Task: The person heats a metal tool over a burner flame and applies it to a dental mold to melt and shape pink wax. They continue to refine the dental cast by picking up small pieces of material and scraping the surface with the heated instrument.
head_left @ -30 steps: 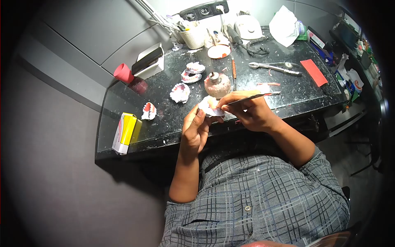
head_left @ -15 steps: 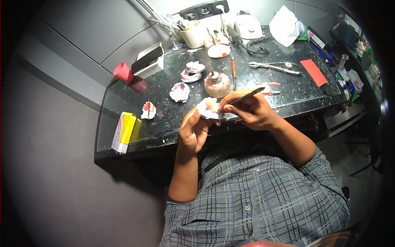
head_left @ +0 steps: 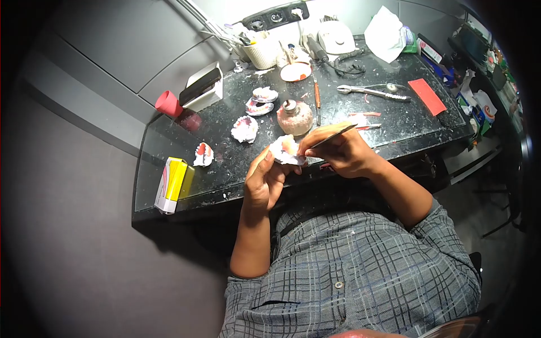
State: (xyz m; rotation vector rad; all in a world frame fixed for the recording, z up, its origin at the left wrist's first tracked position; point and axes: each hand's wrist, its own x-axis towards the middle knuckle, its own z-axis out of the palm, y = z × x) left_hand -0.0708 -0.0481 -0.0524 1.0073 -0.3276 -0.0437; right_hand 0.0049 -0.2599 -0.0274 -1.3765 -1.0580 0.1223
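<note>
A white dental cast (head_left: 286, 149) with pinkish-orange material on it is held in my left hand (head_left: 265, 181) over the desk's front edge. Closed around a thin dark tool (head_left: 338, 135), my right hand (head_left: 342, 152) rests against the right side of the cast. The tool's working tip is hidden by my fingers. Just behind the cast stands a round glass burner (head_left: 295, 118) with a metal cap. More casts lie to the left: one white (head_left: 244, 129), a stacked pair (head_left: 261, 101) and a small one with red material (head_left: 203, 154).
On the dark desk (head_left: 225, 179) are a yellow and white box (head_left: 171, 186), a pink cup (head_left: 168, 104), a white tray (head_left: 211, 97), a tool cup (head_left: 262, 54), a red-stained dish (head_left: 296, 71), pliers (head_left: 375, 93), a red wax sheet (head_left: 427, 97) and a white device (head_left: 336, 37).
The dark tool in my right hand has tilted and looks thinner. The cast stays in my left hand. The camera view has shifted slightly.
</note>
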